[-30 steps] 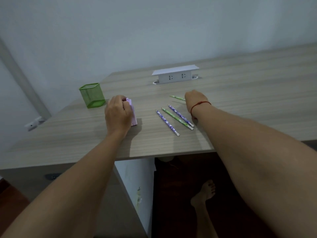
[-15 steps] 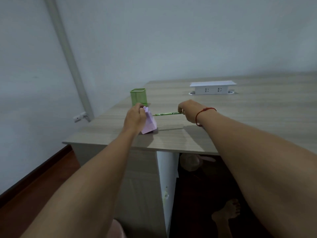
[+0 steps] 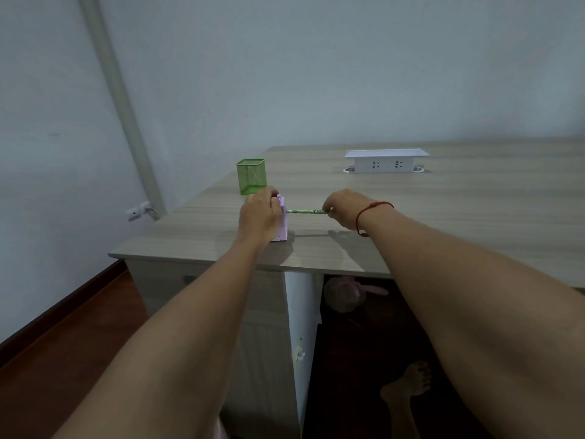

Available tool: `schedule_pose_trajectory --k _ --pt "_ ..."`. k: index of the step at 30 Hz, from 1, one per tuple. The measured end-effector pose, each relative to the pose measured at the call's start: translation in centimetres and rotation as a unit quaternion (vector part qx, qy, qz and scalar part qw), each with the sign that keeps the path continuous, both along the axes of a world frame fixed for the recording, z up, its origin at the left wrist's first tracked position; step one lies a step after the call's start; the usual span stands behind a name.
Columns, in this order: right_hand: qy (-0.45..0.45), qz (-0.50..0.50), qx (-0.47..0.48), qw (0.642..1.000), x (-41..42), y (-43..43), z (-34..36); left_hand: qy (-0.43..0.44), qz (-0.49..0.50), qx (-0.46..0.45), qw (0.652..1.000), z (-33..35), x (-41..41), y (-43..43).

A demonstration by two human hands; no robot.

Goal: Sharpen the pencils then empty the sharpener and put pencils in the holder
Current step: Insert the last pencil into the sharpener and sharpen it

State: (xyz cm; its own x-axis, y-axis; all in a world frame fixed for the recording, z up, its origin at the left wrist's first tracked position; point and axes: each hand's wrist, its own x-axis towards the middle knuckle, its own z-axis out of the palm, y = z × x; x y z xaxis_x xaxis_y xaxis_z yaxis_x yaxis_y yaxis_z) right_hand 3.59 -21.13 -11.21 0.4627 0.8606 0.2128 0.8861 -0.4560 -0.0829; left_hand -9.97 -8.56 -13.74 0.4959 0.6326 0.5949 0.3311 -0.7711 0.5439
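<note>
A pink sharpener (image 3: 282, 225) stands upright near the desk's front left corner. My left hand (image 3: 260, 217) wraps around its left side and top. A green patterned pencil (image 3: 306, 211) lies level in the air, its left end at the sharpener's right face. My right hand (image 3: 345, 208), with a red string on the wrist, pinches the pencil's right end. The green mesh holder (image 3: 251, 176) stands just behind my left hand. The other pencils are hidden from view.
The wooden desk (image 3: 443, 223) ends at a front edge just below my hands. A white socket box (image 3: 384, 160) sits at the back. A wall pipe (image 3: 126, 115) runs down on the left. Below the desk are a cabinet and my bare foot (image 3: 408, 384).
The pencil's tip has moved left up to the sharpener's face. The sharpener went from tilted to upright. The camera view shifted, and the loose pencils seen a second ago are out of sight.
</note>
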Motion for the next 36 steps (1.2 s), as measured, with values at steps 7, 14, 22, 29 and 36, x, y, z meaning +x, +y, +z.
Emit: schedule_pose_trajectory --k 7,14,22,29,36 --pt "-0.026 -0.004 -0.003 1.000 -0.2 0.8 -1.0 -0.063 0.024 0.002 0.998 -0.5 0.3 -1.1" --pt "-0.078 0.007 0.011 0.997 -0.3 1.4 0.0 -0.081 0.038 0.006 0.996 -0.3 0.5 -1.5" --pt "-0.088 0.033 0.003 0.996 -1.6 2.3 -0.7 -0.052 0.054 0.023 0.997 -0.5 0.7 -1.3" --pt "-0.111 -0.023 -0.001 0.994 -3.3 1.5 -1.4 0.048 -0.029 0.008 0.998 0.3 0.4 -0.6" --pt "-0.056 0.073 0.020 0.996 -6.2 3.6 -0.5 0.003 -0.004 -0.079 0.997 0.0 -2.8 0.8"
